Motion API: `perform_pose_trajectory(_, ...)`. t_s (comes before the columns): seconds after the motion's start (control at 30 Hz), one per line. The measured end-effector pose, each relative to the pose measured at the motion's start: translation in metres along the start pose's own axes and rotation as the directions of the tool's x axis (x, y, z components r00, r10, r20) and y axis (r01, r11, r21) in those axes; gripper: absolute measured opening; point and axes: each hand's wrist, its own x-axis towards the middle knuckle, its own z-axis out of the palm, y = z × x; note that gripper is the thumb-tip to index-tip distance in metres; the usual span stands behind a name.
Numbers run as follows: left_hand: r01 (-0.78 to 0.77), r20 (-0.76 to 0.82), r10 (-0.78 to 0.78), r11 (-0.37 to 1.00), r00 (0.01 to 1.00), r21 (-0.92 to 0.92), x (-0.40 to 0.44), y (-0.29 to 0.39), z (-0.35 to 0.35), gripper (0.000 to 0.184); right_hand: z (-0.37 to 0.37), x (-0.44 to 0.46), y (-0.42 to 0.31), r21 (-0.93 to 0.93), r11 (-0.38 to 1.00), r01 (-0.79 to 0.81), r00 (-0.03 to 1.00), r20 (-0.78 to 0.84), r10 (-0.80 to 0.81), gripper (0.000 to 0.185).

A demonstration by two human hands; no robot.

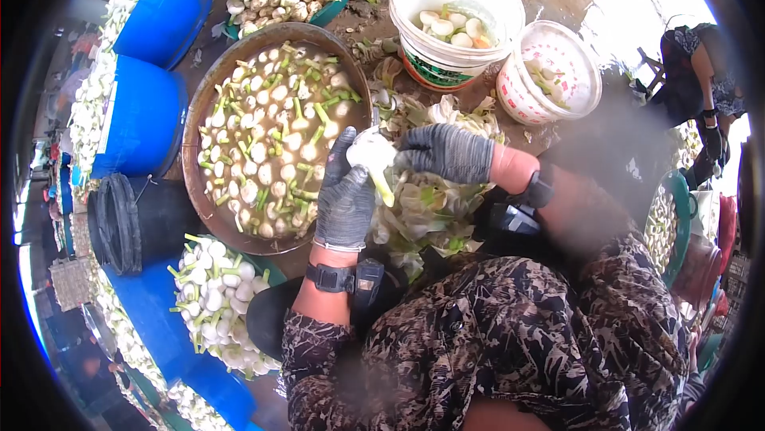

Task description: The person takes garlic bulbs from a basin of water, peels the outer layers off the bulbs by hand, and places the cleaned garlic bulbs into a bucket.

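Note:
A white garlic bulb (371, 152) with a short green stem is held in front of me, its stem pointing down. My left hand (347, 201), in a grey glove, is closed round its left side. From the right, my gloved right hand (450, 152) meets the bulb with bent fingers; whatever lies between those fingertips is hidden. Just left of both hands stands a wide round basin (191, 144) of murky water with many garlic bulbs floating in it. Loose pale peelings (426, 212) lie heaped below and behind my hands.
A white bucket (406, 1) and a smaller printed bucket (586, 72) stand ahead, each with some pieces inside. Peeled garlic (215, 295) is piled at lower left. Blue tubs (139, 116) and a black bucket (115, 220) line the left. Another person (701, 72) is at far right.

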Motion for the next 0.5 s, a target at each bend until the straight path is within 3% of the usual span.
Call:
perform_pose_trajectory(0.03,0.007,0.01,-0.007,0.999,1.0,-0.033,0.0,0.001,0.001,0.059,-0.007,0.002,0.009,-0.046,0.996,0.079,0.997,0.001,-0.079,0.033)
perform_pose_trajectory(0.1,0.038,-0.002,-0.039,0.997,0.999,-0.06,-0.001,0.002,-0.001,0.065,-0.025,0.001,0.019,-0.365,0.908,-0.206,0.961,0.098,0.257,0.035)
perform_pose_trajectory(0.13,0.04,-0.001,-0.04,0.997,0.999,-0.061,-0.002,0.001,-0.001,0.065,-0.041,0.001,-0.006,-0.537,0.749,-0.388,0.86,0.08,0.503,0.036)
perform_pose_trajectory(0.17,0.038,0.025,-0.037,0.998,0.999,-0.045,-0.002,0.0,-0.002,0.064,-0.039,-0.001,-0.002,-0.536,0.748,-0.392,0.86,0.077,0.505,0.036)
perform_pose_trajectory(0.23,0.035,0.05,-0.033,0.999,0.998,-0.029,-0.001,0.0,0.0,0.062,-0.036,-0.006,0.001,-0.659,0.592,-0.464,0.866,-0.197,0.46,0.045)
perform_pose_trajectory(0.27,0.019,0.045,-0.024,0.995,0.999,0.102,-0.002,0.001,0.001,0.061,-0.034,-0.006,0.002,-0.659,0.591,-0.464,0.866,-0.198,0.459,0.045)
perform_pose_trajectory(0.3,0.004,0.041,-0.014,0.973,0.999,0.23,-0.001,0.002,0.004,0.06,-0.032,-0.005,-0.006,-0.35,0.836,-0.423,0.906,-0.18,0.383,0.044)
perform_pose_trajectory(0.33,0.005,0.044,-0.015,0.973,0.999,0.229,-0.001,0.003,0.008,0.06,-0.029,-0.004,-0.012,0.01,0.952,-0.305,0.933,-0.197,0.301,0.046)
perform_pose_trajectory(0.4,0.001,0.041,-0.024,0.865,0.999,0.501,-0.001,0.005,0.015,0.06,-0.009,0.003,-0.011,0.363,0.932,0.0,0.949,-0.295,0.115,0.039)
perform_pose_trajectory(0.43,0.028,0.042,-0.055,0.874,0.998,0.486,-0.001,0.003,0.015,0.062,-0.01,0.005,-0.012,0.305,0.952,0.013,0.963,-0.259,0.07,0.027)
perform_pose_trajectory(0.5,0.007,0.059,-0.043,0.867,0.997,0.499,-0.001,0.001,0.013,0.064,-0.012,0.006,-0.006,0.28,0.959,-0.038,0.955,-0.271,0.117,0.025)
